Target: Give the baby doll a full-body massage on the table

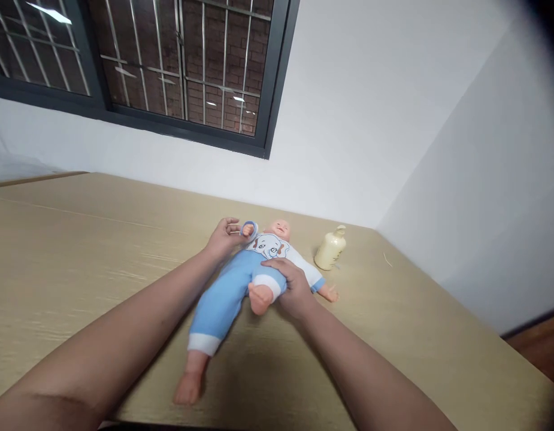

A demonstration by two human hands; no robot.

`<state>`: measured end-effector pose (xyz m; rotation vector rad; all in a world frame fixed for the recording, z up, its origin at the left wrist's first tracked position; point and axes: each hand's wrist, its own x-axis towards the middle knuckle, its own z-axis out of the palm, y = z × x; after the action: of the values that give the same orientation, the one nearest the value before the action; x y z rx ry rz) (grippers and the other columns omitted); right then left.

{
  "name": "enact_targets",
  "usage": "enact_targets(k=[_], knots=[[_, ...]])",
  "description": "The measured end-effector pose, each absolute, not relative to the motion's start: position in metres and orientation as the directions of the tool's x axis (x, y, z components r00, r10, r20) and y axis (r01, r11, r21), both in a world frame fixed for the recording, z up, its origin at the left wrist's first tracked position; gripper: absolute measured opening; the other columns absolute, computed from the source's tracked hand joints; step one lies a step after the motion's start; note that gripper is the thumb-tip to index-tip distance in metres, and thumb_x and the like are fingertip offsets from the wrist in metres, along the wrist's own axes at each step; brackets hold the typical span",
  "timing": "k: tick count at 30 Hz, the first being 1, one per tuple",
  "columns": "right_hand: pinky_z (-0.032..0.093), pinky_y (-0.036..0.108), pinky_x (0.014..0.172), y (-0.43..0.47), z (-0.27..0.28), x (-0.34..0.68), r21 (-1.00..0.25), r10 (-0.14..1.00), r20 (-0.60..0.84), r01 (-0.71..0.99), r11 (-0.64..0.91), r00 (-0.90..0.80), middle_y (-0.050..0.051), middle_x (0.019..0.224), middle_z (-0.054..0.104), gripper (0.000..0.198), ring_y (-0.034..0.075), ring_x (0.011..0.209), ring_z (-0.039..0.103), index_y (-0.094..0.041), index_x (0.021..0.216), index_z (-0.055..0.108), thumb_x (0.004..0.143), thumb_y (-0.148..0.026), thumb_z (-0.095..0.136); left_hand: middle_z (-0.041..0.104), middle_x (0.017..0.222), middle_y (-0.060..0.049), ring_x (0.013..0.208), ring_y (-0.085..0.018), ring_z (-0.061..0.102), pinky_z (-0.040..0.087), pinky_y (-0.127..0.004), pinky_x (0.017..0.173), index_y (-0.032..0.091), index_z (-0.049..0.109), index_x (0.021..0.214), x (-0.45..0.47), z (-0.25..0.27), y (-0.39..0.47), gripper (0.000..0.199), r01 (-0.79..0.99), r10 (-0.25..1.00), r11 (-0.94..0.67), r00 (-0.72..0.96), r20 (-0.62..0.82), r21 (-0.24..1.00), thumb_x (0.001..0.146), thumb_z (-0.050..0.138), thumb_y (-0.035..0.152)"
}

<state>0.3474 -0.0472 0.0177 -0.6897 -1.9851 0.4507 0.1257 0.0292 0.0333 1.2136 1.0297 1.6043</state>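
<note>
Doll (pixel 225 293) lies on its back mid-frame on the wood-look table (pixel 101 257), head twd the wall, feet twd the bottom of the pic. It has a white top (pixel 268 245) w/ an animal print & lt blue trousers (pixel 214 308) w/ white cuffs. One leg runs out straight to lower L of centre; the other's bent up, sole facing the cam, approx. centre.

R hand (pixel 294 286) is wrapped round the bent leg, fingers over the blue fabric, i.e. gripping it. L hand (pixel 227 236) is just L of the doll's raised arm (pixel 248 229), fingers part-spread & loosely bent, tips by the blue-edged cuff; can't tell if they pinch it. Doll's other arm (pixel 328 292) stretches out to the R, flat on the table.

Pale yellow pump bottle (pixel 331 249) stands upright R of centre, near the doll but apart. Barred window (pixel 187 66) upper L, brickwork behind; white wall (pixel 371 90) upper R.
</note>
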Motion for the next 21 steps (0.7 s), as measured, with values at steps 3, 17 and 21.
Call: enact_targets(k=[3, 17, 21], knots=[[0.049, 0.04, 0.106, -0.064, 0.017, 0.341, -0.502, 0.569, 0.656, 0.277, 0.82, -0.496, 0.008, 0.128, 0.066, 0.046, 0.024, 0.116, 0.065, -0.026, 0.119, 0.069, 0.074, -0.022, 0.073, 0.068, 0.099, -0.004, 0.096, -0.027, 0.068, 0.055, -0.041, 0.085, 0.021, 0.056, 0.103, 0.13, 0.038, 0.043, 0.068, -0.34, 0.95, -0.293, -0.208, 0.232, 0.894, 0.044, 0.091, 0.019], [0.021, 0.083, 0.104, -0.107, 0.018, 0.315, 0.054, 0.421, 0.286, 0.453, 0.89, -0.861, 0.013, 0.158, 0.038, 0.057, 0.052, 0.144, 0.027, -0.027, 0.13, 0.055, 0.075, -0.019, 0.062, 0.074, 0.106, -0.012, 0.114, -0.037, 0.064, 0.047, -0.048, 0.101, 0.016, 0.065, 0.099, 0.132, 0.012, 0.053, 0.067, -0.205, 0.985, -0.136, -0.131, 0.11, 0.969, 0.045, 0.096, 0.039], [0.036, 0.068, 0.107, -0.102, 0.029, 0.321, 0.077, 0.299, 0.555, 0.406, 0.911, -0.776, 0.016, 0.15, 0.047, 0.058, 0.042, 0.135, 0.045, -0.028, 0.136, 0.052, 0.08, -0.032, 0.066, 0.065, 0.126, -0.015, 0.122, -0.035, 0.059, 0.045, -0.048, 0.103, 0.018, 0.051, 0.125, 0.133, 0.007, 0.05, 0.091, -0.011, 0.972, -0.188, -0.149, 0.184, 0.982, 0.049, 0.096, 0.041]])
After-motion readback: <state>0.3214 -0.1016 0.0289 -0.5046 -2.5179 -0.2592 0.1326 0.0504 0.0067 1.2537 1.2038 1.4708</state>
